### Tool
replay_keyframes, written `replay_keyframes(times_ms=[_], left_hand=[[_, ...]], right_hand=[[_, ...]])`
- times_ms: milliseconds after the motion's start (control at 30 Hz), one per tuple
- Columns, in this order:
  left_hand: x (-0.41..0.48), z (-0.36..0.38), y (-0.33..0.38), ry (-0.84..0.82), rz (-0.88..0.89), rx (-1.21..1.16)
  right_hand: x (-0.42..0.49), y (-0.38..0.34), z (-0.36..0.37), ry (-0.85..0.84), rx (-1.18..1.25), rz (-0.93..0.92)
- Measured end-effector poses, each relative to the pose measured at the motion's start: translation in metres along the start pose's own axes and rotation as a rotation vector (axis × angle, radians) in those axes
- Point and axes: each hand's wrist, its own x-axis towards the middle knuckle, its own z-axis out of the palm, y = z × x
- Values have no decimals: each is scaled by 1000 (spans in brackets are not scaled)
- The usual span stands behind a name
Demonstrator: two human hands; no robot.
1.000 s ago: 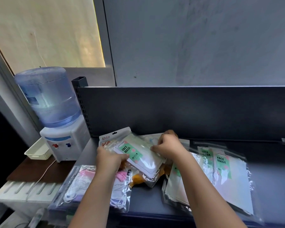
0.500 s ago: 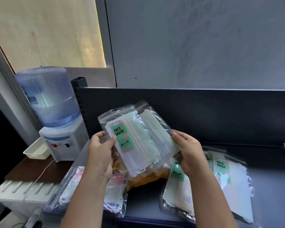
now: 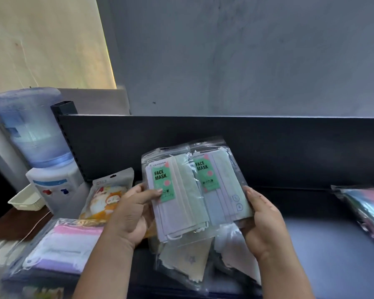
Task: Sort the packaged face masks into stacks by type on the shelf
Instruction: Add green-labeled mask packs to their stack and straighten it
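Two hands [image 3: 130, 214]; two green-label packs [image 3: 177, 203]; one cartoon pack [image 3: 104, 197]; one pink pack [image 3: 69, 244] at the shelf's [image 3: 322, 244] left edge; one iridescent pack [image 3: 367, 212] at its right edge; at least two pale packs [image 3: 188, 262] at the front; one dispenser [image 3: 52, 190]; one basket [image 3: 24, 201].

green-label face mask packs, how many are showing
2: one clear plastic green-label pack in the left hand, a second green-label pack beside it in the right hand. Others may be hidden beneath.

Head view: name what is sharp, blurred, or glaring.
Head view: the two FACE MASK packs, gripped by the left hand and right hand, are sharp, labels readable; the pastel mask pack at lower left and the iridescent pack at right edge are blurred; plastic sheen is faint.
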Motion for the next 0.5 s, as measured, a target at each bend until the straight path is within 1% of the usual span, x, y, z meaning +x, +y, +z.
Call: replay_keyframes(times_ms=[33,100,200,267,367,500], left_hand=[[-3,14,-7,-4,-6,-3],[-7,44,-25,14,15,-18],[-11,95,-61,67,45,17],[-15,130,-88,96,41,53],[-22,184,-127,122,37,102],[-37,248,-169,164,31,85]], right_hand=[[-1,-10,-11,-28,10,20],[-3,-34,-35,-137,18,43],[-1,-67,-78,-276,-39,47],[7,-89,-113,-268,-66,49],[18,-125,-164,-189,-69,44],[30,-168,-218,-145,-95,77]])
